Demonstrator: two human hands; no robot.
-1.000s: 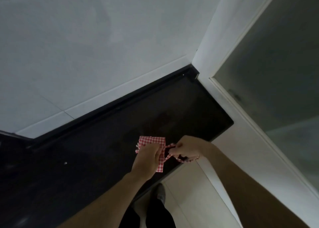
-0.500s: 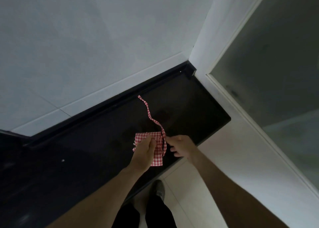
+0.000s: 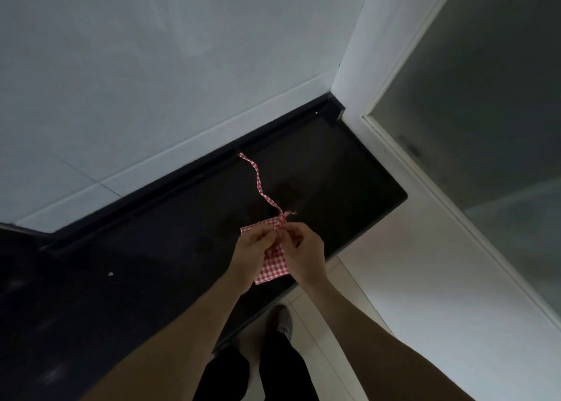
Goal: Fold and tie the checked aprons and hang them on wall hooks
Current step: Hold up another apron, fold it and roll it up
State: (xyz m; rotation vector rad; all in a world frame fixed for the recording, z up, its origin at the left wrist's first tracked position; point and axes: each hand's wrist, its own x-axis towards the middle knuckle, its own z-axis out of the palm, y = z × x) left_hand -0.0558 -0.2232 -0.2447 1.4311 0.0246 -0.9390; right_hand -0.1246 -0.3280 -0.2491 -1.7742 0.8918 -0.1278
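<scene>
At the bottom centre of the frame a pair of dark trouser legs (image 3: 273, 367) and one grey shoe (image 3: 283, 318) stand on the pale tiled floor (image 3: 340, 297), close against the front edge of the black table (image 3: 151, 264); two bare forearms rise from the lower corners and meet just above the middle of the frame. The left hand (image 3: 253, 250) comes in from the lower left, knuckles up, fingers curled; it pinches the folded red-and-white checked apron (image 3: 273, 267) at its upper edge; the right hand (image 3: 303, 248) comes in from the lower right, its fingers likewise curled, pinching the cloth right beside the left, so that the fingertips of both hands nearly touch. The apron is a small folded packet lying near the front edge of the table, mostly between and under the two hands; its lower corner shows below them, its upper left corner peeps out past the left knuckles. From the gathered spot at the fingertips a checked tie strap (image 3: 259, 185) runs up the frame across the dark top, winding, to end at the raised back lip of the table; a short frayed end sticks out to the right of the gather. Beyond the table, pale wall tiles (image 3: 151, 81) fill the upper left; a frosted glass panel (image 3: 485, 112) in a white frame fills the upper right.
</scene>
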